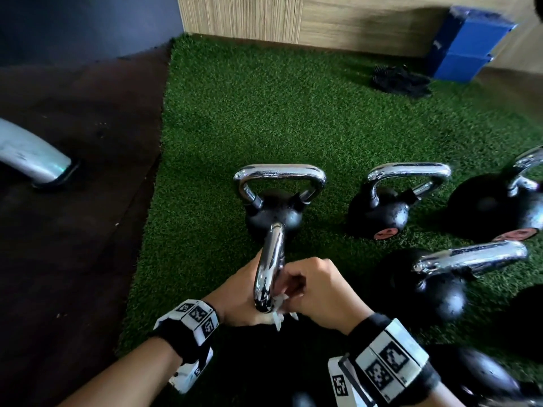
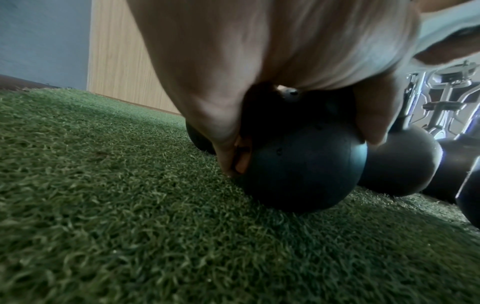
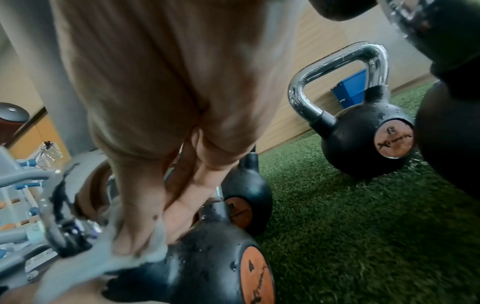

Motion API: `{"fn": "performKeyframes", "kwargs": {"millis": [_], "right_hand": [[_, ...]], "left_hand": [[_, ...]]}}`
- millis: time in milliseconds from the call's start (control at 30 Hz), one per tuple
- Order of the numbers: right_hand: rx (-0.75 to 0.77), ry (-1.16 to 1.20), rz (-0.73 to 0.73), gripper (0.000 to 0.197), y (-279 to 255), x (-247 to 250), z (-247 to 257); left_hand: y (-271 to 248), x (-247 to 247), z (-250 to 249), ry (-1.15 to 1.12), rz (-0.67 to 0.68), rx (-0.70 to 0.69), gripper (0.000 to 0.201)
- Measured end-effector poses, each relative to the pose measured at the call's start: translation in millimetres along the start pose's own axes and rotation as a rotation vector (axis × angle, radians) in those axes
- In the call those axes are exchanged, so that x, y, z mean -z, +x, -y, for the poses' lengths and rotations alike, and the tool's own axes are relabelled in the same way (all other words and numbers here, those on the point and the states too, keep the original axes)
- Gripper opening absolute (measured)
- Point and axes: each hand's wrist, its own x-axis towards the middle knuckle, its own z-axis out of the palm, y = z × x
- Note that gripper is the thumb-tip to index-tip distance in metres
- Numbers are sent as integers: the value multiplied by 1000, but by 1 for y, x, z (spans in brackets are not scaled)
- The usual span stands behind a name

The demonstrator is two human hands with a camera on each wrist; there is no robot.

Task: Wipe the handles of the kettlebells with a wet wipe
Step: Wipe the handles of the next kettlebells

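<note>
Several black kettlebells with chrome handles stand on green turf (image 1: 235,113). The nearest kettlebell (image 2: 306,170) (image 3: 202,263) has its chrome handle (image 1: 271,259) edge-on between my hands. My left hand (image 1: 241,295) (image 2: 259,61) grips that handle from the left, fingers curled round it. My right hand (image 1: 320,289) (image 3: 155,102) pinches a crumpled white wet wipe (image 1: 277,315) (image 3: 145,255) against the handle's near end. In the head view the bell's body lies in the dark under my wrists.
Other kettlebells stand straight ahead (image 1: 274,212), ahead right (image 1: 382,212), far right (image 1: 493,210), right (image 1: 435,286) and beside my right wrist (image 1: 476,374). Blue boxes (image 1: 467,45) and a black item (image 1: 402,80) lie by the wooden wall. A grey machine leg (image 1: 32,157) rests on dark flooring, left.
</note>
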Motion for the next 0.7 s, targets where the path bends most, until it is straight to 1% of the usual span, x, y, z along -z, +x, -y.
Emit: {"fn": "performKeyframes", "kwargs": {"millis": [33,67,100,133,167,200,233,267,300,400,500,600,633,700], "right_hand": [[-13,54,-13,26,-1,1,-2],[-35,87,-27,27,-1,3,-5],[-46,81,-39,28,-1,3,-8],[-54,19,-38,26,-1,2,-9],[-59,-40,-28,21,0,0,-10],[-69,-56,-12,15,0,-1,-9],[-77,-37,10,17,0,-2,-8],[-82,-12,22,26,0,-3,-8],[-86,23,35,30,0,-4,-8],[-71,71,135,20,1,-2,-8],[-104,68,236,20,5,2,-7],[-81,-21,244,21,7,2,-7],[-75,-13,248,21,7,2,-7],[-80,107,272,25,7,1,-10]], "left_hand": [[-1,0,0,8,13,-19,81],[-1,0,0,29,27,-37,74],[-3,1,-2,43,34,-48,69],[-5,1,-3,45,34,-48,73],[-5,1,-5,24,28,-47,85],[-6,0,-7,-10,20,-47,97],[-5,0,-8,-47,20,-40,102],[-4,-1,-10,-85,35,-35,104],[-4,-2,-12,-125,56,-39,104],[-3,-4,-14,-182,57,-67,99],[-3,-6,-15,-206,94,-73,106],[-3,-7,-12,-219,110,-108,109],[-2,-7,-12,-212,98,-115,109],[-2,-7,-8,-188,86,-114,111]]}}
